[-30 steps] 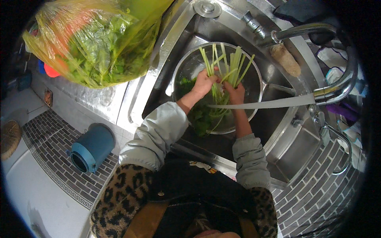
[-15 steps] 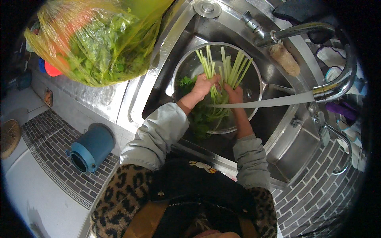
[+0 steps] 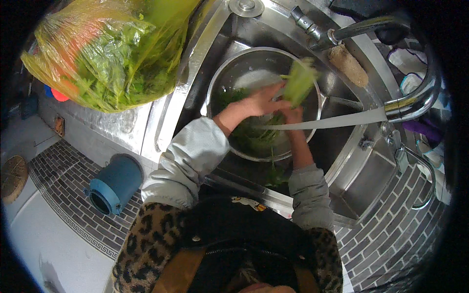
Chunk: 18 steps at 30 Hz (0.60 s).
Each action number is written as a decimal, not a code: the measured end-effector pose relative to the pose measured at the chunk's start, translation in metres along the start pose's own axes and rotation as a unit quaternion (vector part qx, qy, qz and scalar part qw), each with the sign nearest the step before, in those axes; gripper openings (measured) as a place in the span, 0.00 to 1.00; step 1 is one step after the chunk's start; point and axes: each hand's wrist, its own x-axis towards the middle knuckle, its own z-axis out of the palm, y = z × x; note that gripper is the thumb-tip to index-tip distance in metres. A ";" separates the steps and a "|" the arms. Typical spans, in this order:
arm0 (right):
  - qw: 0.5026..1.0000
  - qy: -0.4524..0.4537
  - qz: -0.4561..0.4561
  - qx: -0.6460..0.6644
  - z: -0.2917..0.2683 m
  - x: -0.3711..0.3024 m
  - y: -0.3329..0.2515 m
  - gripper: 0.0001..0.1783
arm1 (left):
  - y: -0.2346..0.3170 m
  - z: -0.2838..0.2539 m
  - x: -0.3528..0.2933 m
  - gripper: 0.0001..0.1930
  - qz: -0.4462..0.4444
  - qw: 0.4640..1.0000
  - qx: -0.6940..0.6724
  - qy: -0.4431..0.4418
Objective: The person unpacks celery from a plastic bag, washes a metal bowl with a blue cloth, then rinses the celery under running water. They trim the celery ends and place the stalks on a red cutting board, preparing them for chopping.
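A bunch of thin green celery stalks point(image 3: 299, 84) stands up blurred from my right hand point(image 3: 292, 116), which is closed round it over a round metal basin point(image 3: 316, 93). My left hand point(image 3: 261, 101) reaches across the basin to the bunch, thumb and fingers apart, fingertips beside the stalks. Whether it touches them is hard to tell. Dark leafy greens point(image 3: 244, 139) lie in the basin below, partly covered by my hands. Water point(image 3: 337, 124) runs from the curved faucet point(image 3: 410, 110) on the right into the basin.
The basin sits in a steel sink point(image 3: 195, 100). On the left counter lies a yellow plastic bag point(image 3: 117, 63) full of leafy greens. A brown scrubbing pad point(image 3: 348, 66) rests on the sink's rim below another tap point(image 3: 320, 39). A blue bucket-like container point(image 3: 115, 183) is at lower left.
The stalks, split between both hands before, are now gathered in my right hand and swung upright to the right. My left hand has moved right and loosened its fingers.
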 end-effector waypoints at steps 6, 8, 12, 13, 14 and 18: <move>0.937 0.189 -0.292 0.035 -0.067 -0.008 -0.049 0.07 | -0.015 -0.038 -0.015 0.28 -0.261 0.961 0.074 0.050; 0.936 0.222 -0.245 0.122 -0.074 -0.003 -0.029 0.06 | -0.016 -0.022 -0.033 0.29 -0.193 0.968 0.146 0.062; 0.934 0.305 -0.173 0.072 -0.044 0.030 0.061 0.10 | -0.011 0.043 -0.067 0.29 -0.121 0.944 0.307 -0.017; 0.936 0.307 -0.151 0.084 -0.039 0.036 0.076 0.09 | -0.008 0.061 -0.075 0.28 -0.097 0.939 0.328 -0.043; 0.948 0.284 -0.123 0.069 -0.040 0.040 0.084 0.08 | -0.004 0.080 -0.081 0.25 -0.083 0.936 0.325 -0.108; 0.955 0.295 -0.003 -0.025 -0.052 0.051 0.063 0.07 | -0.016 0.107 -0.100 0.13 -0.021 0.843 0.230 -0.486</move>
